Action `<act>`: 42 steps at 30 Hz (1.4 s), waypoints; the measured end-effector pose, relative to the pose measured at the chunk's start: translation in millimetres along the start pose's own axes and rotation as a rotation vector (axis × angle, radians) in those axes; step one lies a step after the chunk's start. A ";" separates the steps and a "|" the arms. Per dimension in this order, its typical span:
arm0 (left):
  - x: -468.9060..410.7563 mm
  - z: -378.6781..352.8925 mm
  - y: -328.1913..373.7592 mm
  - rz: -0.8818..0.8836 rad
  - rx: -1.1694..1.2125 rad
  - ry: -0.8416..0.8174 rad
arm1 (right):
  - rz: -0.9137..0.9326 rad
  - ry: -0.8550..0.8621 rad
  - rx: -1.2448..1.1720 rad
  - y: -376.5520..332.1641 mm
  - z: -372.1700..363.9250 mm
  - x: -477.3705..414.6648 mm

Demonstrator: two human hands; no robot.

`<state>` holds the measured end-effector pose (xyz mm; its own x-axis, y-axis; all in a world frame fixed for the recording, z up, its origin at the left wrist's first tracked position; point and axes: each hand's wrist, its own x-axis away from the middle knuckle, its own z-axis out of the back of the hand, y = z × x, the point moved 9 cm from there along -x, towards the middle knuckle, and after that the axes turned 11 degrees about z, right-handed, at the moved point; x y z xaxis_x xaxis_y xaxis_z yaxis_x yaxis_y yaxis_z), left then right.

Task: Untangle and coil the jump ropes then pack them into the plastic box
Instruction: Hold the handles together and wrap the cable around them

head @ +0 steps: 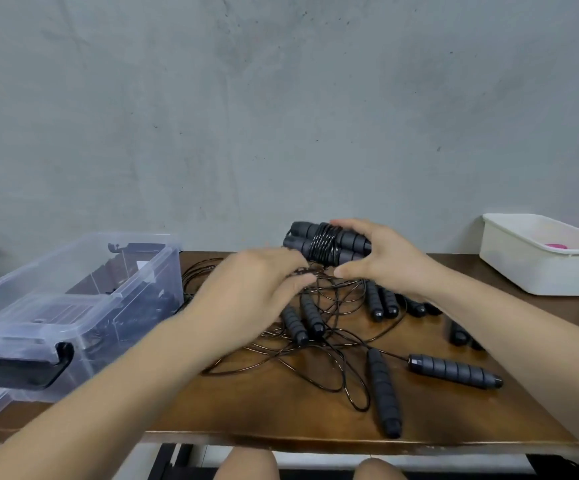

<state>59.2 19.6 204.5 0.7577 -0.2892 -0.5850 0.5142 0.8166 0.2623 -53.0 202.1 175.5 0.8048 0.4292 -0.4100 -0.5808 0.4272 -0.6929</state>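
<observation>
At frame centre, the right hand curls around a coiled jump rope, its two handles bound together by cord. Just below and left, the left hand pinches the trailing cord. The clear plastic box sits at lower left.

Rope tangle blocks the centre of the desk; loose handles lie across the front right. Plastic box fills the left side, top open from above, with its black latch sticking out in front. A bare strip runs along the front edge, left of the handles. There is an open gap between the tangle and the white tub at right rear. Wall closes the back. Left hand and right hand, which grips a coiled bundle, crowd the space over the tangle's rear.
</observation>
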 end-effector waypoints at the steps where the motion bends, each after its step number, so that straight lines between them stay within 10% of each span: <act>1: -6.6 8.7 -0.6 -0.012 0.035 0.006 | -0.006 -0.036 -0.019 -0.5 -8.3 2.9; 14: -51.0 1.7 -57.2 0.289 0.460 -0.183 | -0.093 -0.470 -0.236 -49.5 -67.2 52.3; 24: -10.2 -72.1 -78.9 0.386 0.688 -0.433 | 0.008 -0.435 -0.323 -82.7 -54.2 65.1; 30: 40.3 -105.6 -65.2 0.403 0.162 -0.454 | 0.034 -0.214 -0.382 -73.7 -37.9 54.0; 33: 31.5 -88.8 -41.3 0.328 0.300 -0.282 | 0.040 -0.079 -0.369 -63.3 -28.6 44.9; 42: 17.3 -46.7 -16.9 0.156 -0.232 -0.235 | -0.038 0.032 0.134 -34.1 -23.5 33.7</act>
<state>44.9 24.2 154.1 0.9053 -0.2371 -0.3525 0.3008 0.9437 0.1379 -3.2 183.3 171.4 0.8289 0.3857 -0.4051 -0.5590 0.5462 -0.6239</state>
